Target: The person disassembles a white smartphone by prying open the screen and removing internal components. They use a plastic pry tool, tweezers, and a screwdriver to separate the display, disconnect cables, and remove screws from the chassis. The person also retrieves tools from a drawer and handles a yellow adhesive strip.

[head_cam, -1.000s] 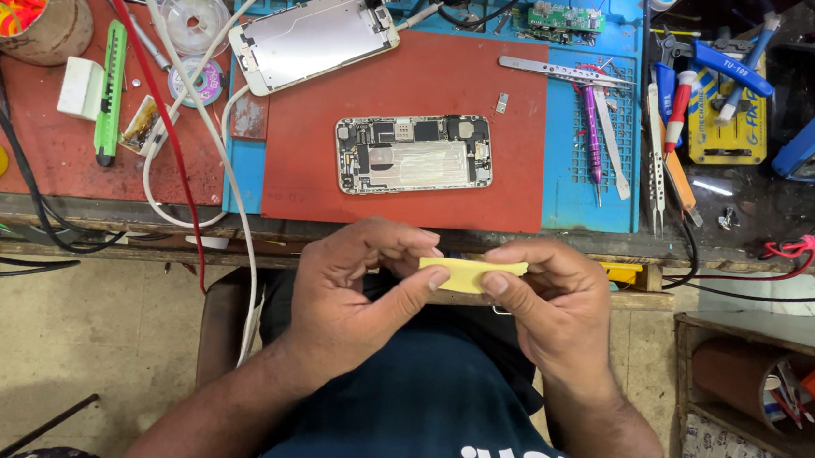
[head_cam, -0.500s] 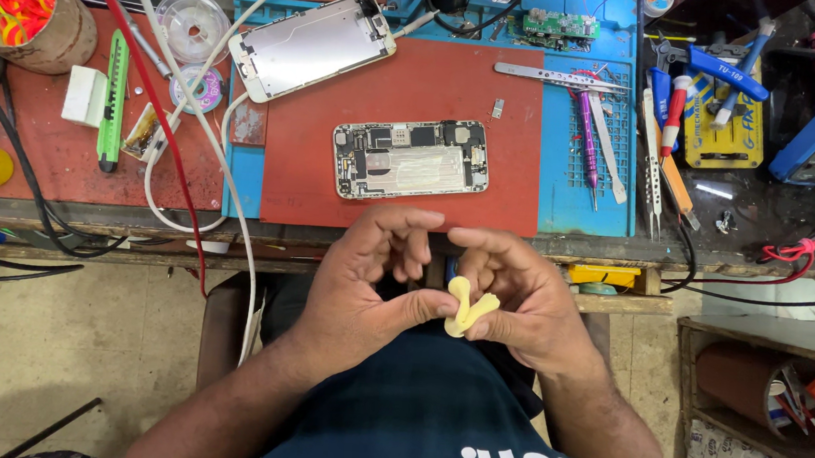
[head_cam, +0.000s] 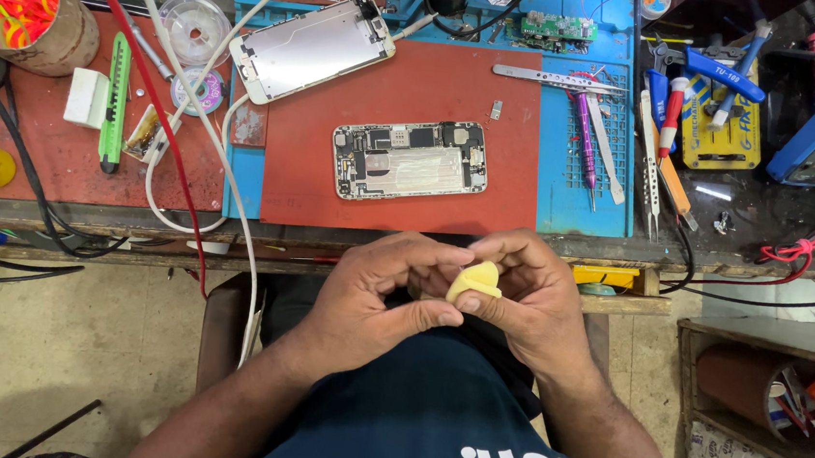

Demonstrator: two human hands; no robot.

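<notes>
Both hands meet below the bench's front edge, over my lap. My right hand [head_cam: 528, 301] pinches a small folded yellow strip [head_cam: 474, 281] between thumb and fingers. My left hand [head_cam: 378, 299] curls against it, its fingertips touching the strip. On the red mat [head_cam: 410, 79] above them lies an opened phone body [head_cam: 409, 158], its boards and connectors exposed. A detached phone screen [head_cam: 310, 49] rests face down at the mat's upper left.
Tweezers, a purple screwdriver [head_cam: 587, 132] and other tools lie on the blue mat [head_cam: 575, 194]. A cup of coloured bands [head_cam: 27, 15], a green cutter [head_cam: 114, 99], white and red cables [head_cam: 160, 113] crowd the left. Pliers and a blue meter sit right.
The yellow strip was held stretched flat between both hands, then bent into a V, and is now folded into a small wad pinched in my right hand.
</notes>
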